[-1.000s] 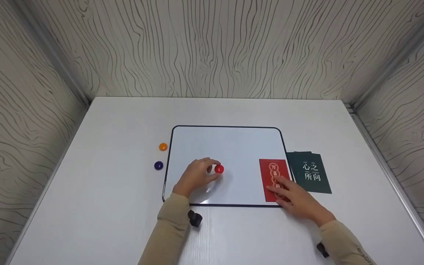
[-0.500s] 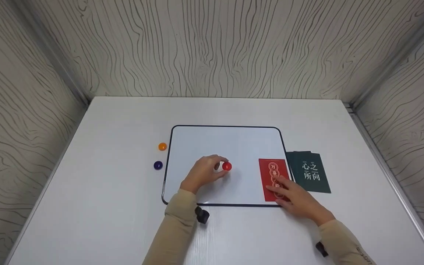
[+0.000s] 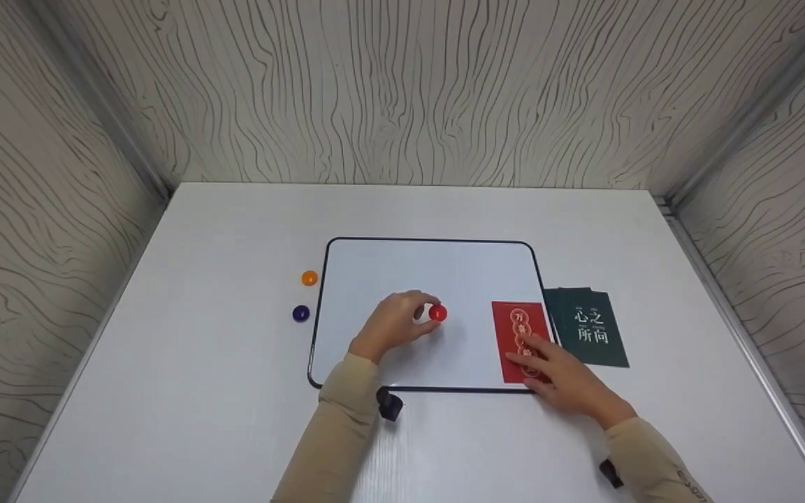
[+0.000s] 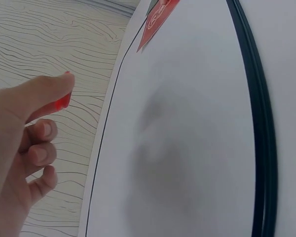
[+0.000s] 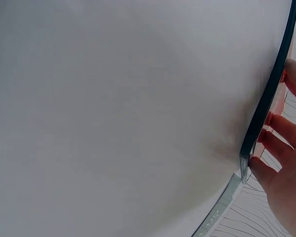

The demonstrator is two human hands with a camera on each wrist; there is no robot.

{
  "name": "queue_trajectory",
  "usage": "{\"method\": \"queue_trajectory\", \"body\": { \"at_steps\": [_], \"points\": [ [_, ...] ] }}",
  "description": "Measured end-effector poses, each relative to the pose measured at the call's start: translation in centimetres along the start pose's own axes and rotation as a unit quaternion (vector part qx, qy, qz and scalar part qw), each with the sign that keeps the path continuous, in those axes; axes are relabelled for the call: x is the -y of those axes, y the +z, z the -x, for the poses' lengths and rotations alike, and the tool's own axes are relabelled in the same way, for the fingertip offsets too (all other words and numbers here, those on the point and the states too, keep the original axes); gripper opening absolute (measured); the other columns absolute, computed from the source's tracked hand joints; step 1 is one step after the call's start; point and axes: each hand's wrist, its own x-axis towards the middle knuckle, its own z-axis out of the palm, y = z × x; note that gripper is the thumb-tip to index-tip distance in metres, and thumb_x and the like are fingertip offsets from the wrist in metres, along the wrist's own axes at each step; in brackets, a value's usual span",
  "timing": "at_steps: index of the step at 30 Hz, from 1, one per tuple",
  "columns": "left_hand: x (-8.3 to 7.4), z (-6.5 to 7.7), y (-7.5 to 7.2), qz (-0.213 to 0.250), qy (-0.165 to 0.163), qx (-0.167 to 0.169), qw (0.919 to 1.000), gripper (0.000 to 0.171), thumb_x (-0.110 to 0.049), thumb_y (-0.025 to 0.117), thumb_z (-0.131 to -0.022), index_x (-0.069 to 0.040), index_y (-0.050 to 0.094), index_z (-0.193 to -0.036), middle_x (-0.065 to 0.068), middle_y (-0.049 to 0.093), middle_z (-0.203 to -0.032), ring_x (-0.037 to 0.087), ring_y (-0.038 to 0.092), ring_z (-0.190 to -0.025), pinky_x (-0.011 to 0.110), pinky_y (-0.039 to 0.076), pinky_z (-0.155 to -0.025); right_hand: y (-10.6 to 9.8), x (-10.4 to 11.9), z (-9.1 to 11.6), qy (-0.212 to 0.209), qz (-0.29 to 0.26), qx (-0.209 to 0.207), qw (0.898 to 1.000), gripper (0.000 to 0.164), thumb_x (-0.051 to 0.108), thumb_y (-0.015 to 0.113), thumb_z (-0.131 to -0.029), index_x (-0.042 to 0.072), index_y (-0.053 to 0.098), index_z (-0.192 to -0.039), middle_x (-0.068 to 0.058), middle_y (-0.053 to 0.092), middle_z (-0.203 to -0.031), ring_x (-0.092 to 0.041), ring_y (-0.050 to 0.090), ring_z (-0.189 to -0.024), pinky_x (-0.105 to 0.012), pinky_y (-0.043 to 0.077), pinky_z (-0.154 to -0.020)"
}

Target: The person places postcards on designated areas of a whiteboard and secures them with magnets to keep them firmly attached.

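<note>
Between the thumb and fingertips of my left hand point(image 3: 395, 325) is a red round magnet point(image 3: 437, 313), held over the middle of a whiteboard point(image 3: 430, 269) with a dark rim. In the left wrist view, the thumb covers most of the magnet point(image 4: 63, 102), and the other fingers are curled. My right hand point(image 3: 570, 381) rests with fingers spread on a red card point(image 3: 507, 325) with white lettering, lying at the board's lower right corner. From the right wrist, the fingertips touch the card point(image 5: 278, 101) just past the board's dark rim point(image 5: 264, 106).
Left of the board, an orange round magnet point(image 3: 309, 278) and a dark blue one point(image 3: 301, 314) lie on the white table point(image 3: 235, 391). Dark green cards point(image 3: 588, 325) with white lettering overlap at the board's right edge. Wood-grain panels point(image 3: 402, 91) enclose the back and sides.
My left hand has moved right and slightly away from me, carrying the red magnet toward the red card. The right hand and the cards stay where they were.
</note>
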Motion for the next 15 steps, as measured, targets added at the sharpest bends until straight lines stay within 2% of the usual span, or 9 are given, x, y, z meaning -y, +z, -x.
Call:
{"method": "queue_trajectory", "body": {
  "at_steps": [8, 15],
  "points": [
    [-1.2, -0.9, 0.3, -0.019, 0.012, 0.017, 0.9996, 0.034, -0.033, 0.069, -0.088, -0.02, 0.067, -0.12, -0.001, 0.072, -0.098, 0.01, 0.057, -0.081, 0.018, 0.053, -0.076, -0.1, 0.0, 0.0, 0.008, 0.0, 0.005, 1.0, 0.052, 0.028, 0.066, -0.089, 0.035, 0.05, -0.139, -0.007, 0.036, -0.154, -0.039, 0.037, -0.139, -0.056, 0.048, -0.103],
    [-2.3, -1.7, 0.7, -0.034, 0.027, 0.025, 0.9987, 0.036, -0.034, 0.069, -0.088, -0.019, 0.066, -0.121, -0.001, 0.072, -0.099, 0.01, 0.058, -0.081, 0.02, 0.053, -0.076, -0.2, 0.2, 0.1, -0.001, -0.001, -0.01, 1.0, 0.052, 0.025, 0.067, -0.088, 0.032, 0.053, -0.137, -0.009, 0.04, -0.151, -0.039, 0.041, -0.136, -0.056, 0.05, -0.1]
  ]
}}
